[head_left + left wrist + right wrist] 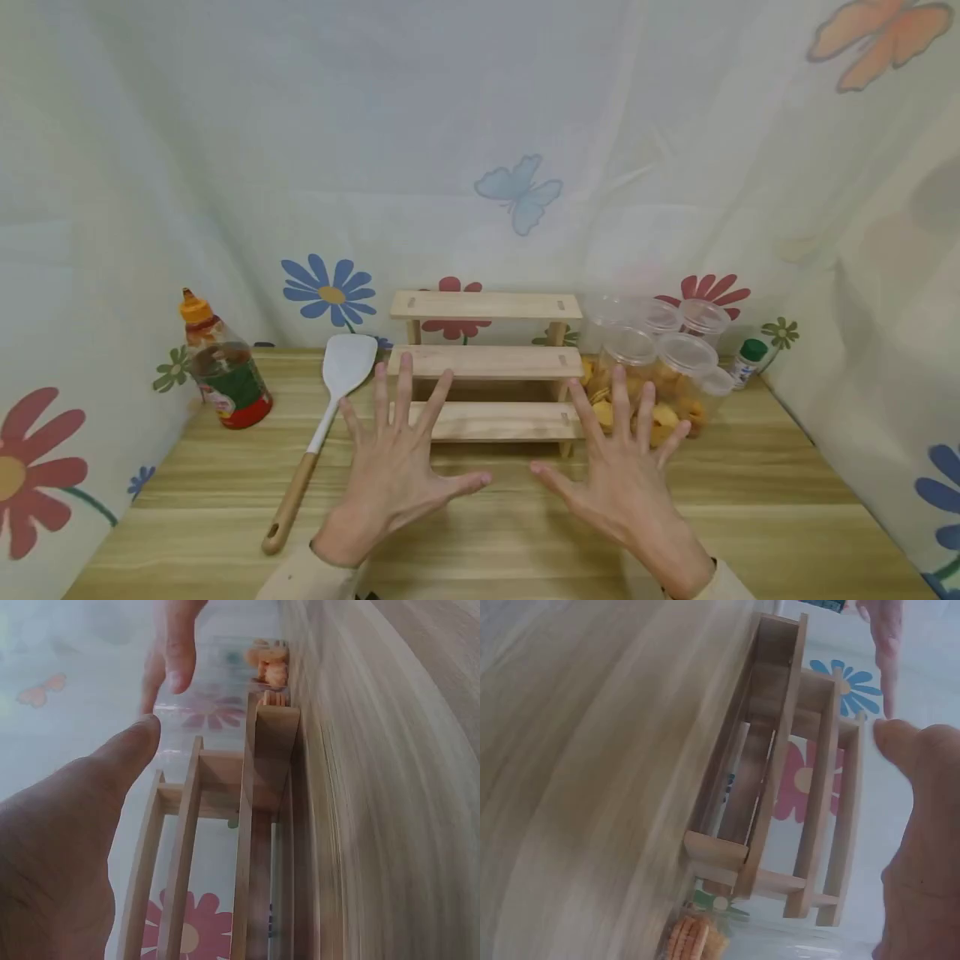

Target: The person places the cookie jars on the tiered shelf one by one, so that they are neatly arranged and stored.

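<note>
Both hands hover over the wooden table with fingers spread and nothing held. My left hand [393,467] is in front of the left end of a three-step wooden rack [487,422]. In front of the rack's right end is my right hand [626,479], its fingertips overlapping clear lidded jars [628,347] of yellow and orange snacks in the head view. The left wrist view shows the rack's steps [244,825] past the left thumb [127,754]. From the right wrist, the rack [769,795] appears beside the right thumb [900,742].
To the left lies a white spatula [348,362] with a wooden handle. Further left stands a sauce bottle [232,379] with an orange cap. A small green-capped shaker [747,363] is at the far right. A flowered cloth [420,167] hangs behind the table [757,533].
</note>
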The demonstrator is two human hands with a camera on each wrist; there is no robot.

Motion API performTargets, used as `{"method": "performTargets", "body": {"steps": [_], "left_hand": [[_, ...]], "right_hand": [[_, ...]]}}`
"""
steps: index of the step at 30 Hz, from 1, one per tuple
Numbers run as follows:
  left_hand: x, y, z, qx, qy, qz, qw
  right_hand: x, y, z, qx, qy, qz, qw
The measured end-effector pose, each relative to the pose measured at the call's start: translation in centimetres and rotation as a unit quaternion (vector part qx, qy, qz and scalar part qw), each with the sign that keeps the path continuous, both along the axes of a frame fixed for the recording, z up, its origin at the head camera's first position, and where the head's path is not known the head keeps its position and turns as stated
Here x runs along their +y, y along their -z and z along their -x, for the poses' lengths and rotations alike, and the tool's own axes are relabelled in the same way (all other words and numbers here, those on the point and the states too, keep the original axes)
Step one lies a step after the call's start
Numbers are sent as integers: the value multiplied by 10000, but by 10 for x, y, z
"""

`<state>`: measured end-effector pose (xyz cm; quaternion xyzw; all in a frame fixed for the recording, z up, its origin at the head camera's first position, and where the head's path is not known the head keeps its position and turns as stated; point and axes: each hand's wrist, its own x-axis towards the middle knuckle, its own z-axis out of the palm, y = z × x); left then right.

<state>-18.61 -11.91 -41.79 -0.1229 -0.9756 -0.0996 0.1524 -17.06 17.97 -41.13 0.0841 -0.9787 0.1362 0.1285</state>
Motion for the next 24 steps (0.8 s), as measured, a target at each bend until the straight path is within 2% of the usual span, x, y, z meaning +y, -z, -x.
{"method": "performTargets", "body": {"steps": [2,6,9,11,14,17,20,24], "left_hand": [[-2,-1,3,114,24,-56,9999],[-6,-8,10,371,126,-356,9986],[-14,-16,13,450,231,-792,9956],[-21,-21,15,418,315,-1233,9910],[-31,-24,18,338,365,-1908,9804],[-43,-21,24,307,389,-2577,9650],[-53,-15,31,185,465,-3244,9446],[-62,-4,39,-261,352,-4113,9105]], "right_hand": [[0,-4,0,172,-6,113,9998],[3,-15,-2,855,-30,353,9957],[8,-26,-2,1478,-32,599,9872],[14,-33,0,1867,-43,860,9786],[29,-42,6,2430,-246,1557,9571],[51,-47,17,3021,-576,2265,9242],[76,-50,26,3338,-679,2916,8938],[107,-51,33,3154,-552,4048,8565]]}}
